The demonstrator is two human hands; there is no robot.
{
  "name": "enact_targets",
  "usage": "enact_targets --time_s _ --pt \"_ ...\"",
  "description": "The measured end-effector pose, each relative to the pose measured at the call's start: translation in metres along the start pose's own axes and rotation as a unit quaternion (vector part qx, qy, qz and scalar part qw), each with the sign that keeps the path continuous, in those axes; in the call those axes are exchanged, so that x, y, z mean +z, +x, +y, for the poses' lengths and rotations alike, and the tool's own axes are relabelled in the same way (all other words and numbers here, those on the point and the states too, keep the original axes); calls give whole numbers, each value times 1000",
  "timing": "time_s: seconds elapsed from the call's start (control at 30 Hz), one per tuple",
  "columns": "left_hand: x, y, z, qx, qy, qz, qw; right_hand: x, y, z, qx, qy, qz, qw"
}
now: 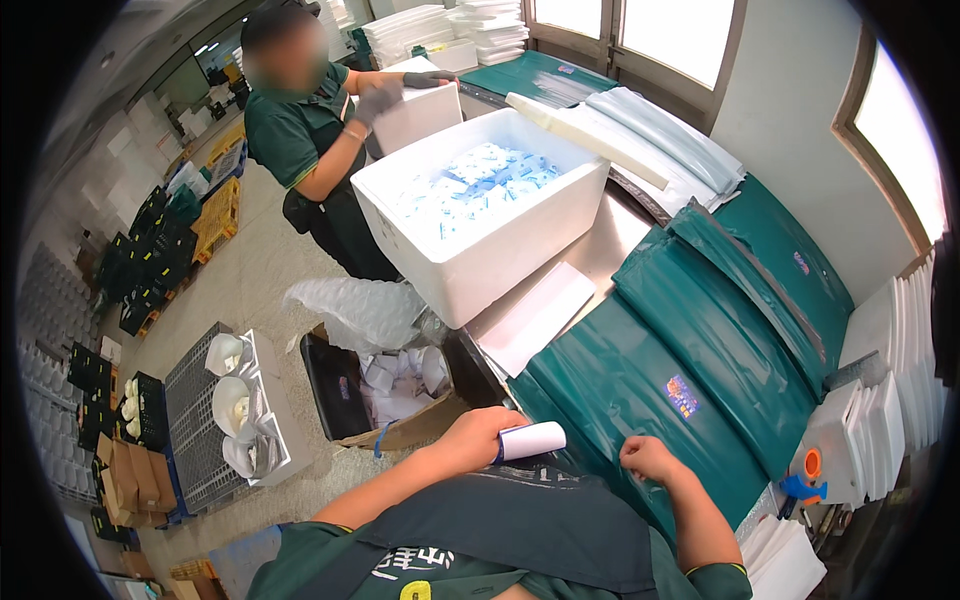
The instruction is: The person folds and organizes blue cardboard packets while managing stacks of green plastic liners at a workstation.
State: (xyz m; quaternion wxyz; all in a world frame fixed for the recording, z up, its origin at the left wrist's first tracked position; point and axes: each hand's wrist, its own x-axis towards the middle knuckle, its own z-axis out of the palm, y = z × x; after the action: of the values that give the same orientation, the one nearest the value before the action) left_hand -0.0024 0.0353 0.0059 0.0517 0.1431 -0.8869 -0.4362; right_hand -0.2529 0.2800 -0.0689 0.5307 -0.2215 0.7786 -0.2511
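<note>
My left hand is closed around a white roll with a dark blue edge, close to my apron. My right hand is at the near edge of a stack of green plastic bags. Its fingers are curled, and whether they pinch the plastic is not clear. Beyond the bags, a white foam box stands on the table without a lid, partly filled with blue-and-white printed packets. A folded white sheet lies between box and bags.
A co-worker in grey gloves handles another white foam box. Below the table edge, a carton holds scrap paper, with bubble wrap beside it. Foam panels and an orange-and-blue tape dispenser are at right.
</note>
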Motion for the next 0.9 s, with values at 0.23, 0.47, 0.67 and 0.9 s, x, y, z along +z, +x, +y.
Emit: enact_targets --time_s 0.23,0.47,0.67,0.9 --pt "-2 0 8 -35 1 -27 999 -81 -25 -21 36 134 19 990" --pt "3 10 17 -86 -18 -37 995 -212 -6 -39 -169 -254 614 728" --pt "-1 9 20 -120 -3 -14 993 -181 -12 -68 -255 -279 664 646" --pt "-5 15 20 -70 -48 24 996 -116 20 57 -8 -273 575 772"
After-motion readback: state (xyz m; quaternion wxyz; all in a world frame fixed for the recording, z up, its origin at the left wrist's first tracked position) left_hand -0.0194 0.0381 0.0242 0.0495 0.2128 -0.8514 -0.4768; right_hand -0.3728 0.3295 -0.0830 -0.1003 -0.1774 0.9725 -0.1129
